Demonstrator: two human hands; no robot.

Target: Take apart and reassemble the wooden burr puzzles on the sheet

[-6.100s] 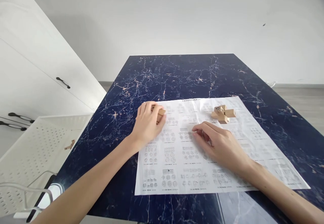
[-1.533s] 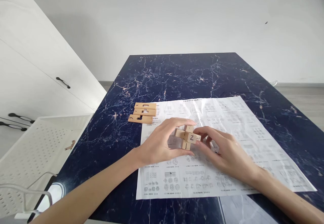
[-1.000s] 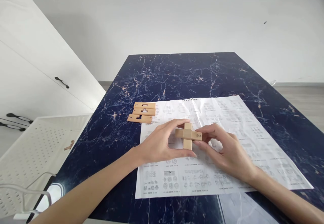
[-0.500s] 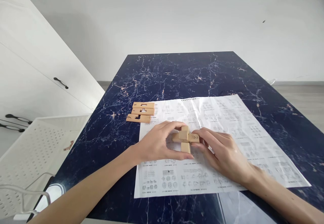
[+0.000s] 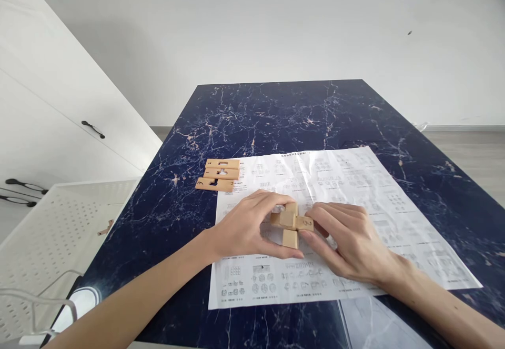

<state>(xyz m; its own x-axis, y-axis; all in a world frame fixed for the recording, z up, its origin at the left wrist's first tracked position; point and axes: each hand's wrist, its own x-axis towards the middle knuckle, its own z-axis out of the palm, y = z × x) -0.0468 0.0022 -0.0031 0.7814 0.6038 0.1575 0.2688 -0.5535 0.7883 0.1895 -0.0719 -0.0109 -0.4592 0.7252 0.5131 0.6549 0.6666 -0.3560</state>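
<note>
A wooden burr puzzle of interlocked pale blocks sits between my hands, over the printed sheet. My left hand curves around its left side, with the thumb along the near end and the fingers at the far end. On the other side, the thumb and fingers of my right hand pinch the block end marked with a number. Its underside is hidden. Three flat wooden pieces with cut-outs and numbers lie in a row at the sheet's upper left corner.
The dark blue marbled table reaches toward the white wall. At the left stand a white cabinet and a white perforated surface with a small brown piece on it. White cables and a round white object are at lower left.
Both hands and the puzzle have shifted slightly toward me, and the puzzle is turned a little. Its numbered end shows at a slightly different angle. The flat pieces stay put.
</note>
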